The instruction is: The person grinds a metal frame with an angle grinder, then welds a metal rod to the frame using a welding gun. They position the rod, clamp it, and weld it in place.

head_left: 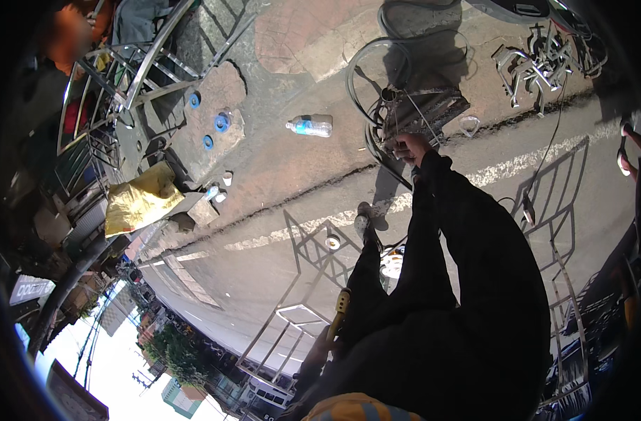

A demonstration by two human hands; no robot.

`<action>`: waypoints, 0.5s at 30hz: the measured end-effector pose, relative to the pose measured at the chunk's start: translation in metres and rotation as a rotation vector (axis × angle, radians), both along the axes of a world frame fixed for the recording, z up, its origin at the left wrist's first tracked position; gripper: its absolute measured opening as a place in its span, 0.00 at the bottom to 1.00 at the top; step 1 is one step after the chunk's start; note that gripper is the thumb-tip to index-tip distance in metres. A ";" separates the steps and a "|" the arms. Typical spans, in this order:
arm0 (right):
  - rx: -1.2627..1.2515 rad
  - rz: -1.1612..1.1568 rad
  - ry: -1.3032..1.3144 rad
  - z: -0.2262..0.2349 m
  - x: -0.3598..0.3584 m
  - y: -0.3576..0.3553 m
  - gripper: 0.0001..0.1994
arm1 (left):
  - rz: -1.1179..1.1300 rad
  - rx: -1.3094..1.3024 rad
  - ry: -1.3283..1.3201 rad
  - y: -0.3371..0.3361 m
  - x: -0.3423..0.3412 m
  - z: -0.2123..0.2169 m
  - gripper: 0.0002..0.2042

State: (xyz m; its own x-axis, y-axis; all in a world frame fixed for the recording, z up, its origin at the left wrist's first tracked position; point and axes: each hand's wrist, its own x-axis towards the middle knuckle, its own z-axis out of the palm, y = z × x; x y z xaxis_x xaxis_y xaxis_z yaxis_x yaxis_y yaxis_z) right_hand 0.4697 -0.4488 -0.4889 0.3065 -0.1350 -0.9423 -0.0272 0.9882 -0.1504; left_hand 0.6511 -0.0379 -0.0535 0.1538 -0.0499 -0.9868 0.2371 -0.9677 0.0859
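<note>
The right hand (410, 149) has its fingers curled at the near left end of a dark metal frame (443, 109) on the ground — whether they grip it or the cable (371, 137) beside it, I cannot tell. The frame's long axis slants up and right from this hand, clearly the nearer one. The left hand (326, 349), dim by a yellow-and-black tool (342, 303), is well apart; its grip is unclear.

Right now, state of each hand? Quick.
Left hand: can't make it out, so open or closed can't be told.
Right hand: fingers look curled, by the dark metal frame; can't tell whether it holds anything.
</note>
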 end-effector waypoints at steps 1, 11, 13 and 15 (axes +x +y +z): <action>-0.024 0.026 -0.095 0.034 -0.019 0.017 0.09 | -0.025 -0.024 -0.006 -0.002 0.011 -0.007 0.26; -0.642 0.107 -0.421 0.305 -0.059 0.091 0.14 | -0.010 -0.610 0.197 -0.104 0.133 -0.113 0.24; -0.848 -0.063 -0.379 0.346 -0.031 0.096 0.09 | -0.059 -0.689 0.353 -0.150 0.152 -0.123 0.29; -1.143 -0.336 -0.416 0.397 -0.022 0.126 0.10 | -0.110 -0.841 0.570 -0.190 0.159 -0.121 0.33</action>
State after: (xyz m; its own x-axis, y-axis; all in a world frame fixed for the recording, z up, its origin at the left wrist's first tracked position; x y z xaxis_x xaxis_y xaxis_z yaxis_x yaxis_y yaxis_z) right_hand 0.4474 -0.3228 -0.0920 0.3438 -0.9359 -0.0771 0.4538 0.2375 -0.8589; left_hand 0.8099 -0.2282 -0.1748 -0.3750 -0.7459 -0.5504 0.3689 -0.6648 0.6496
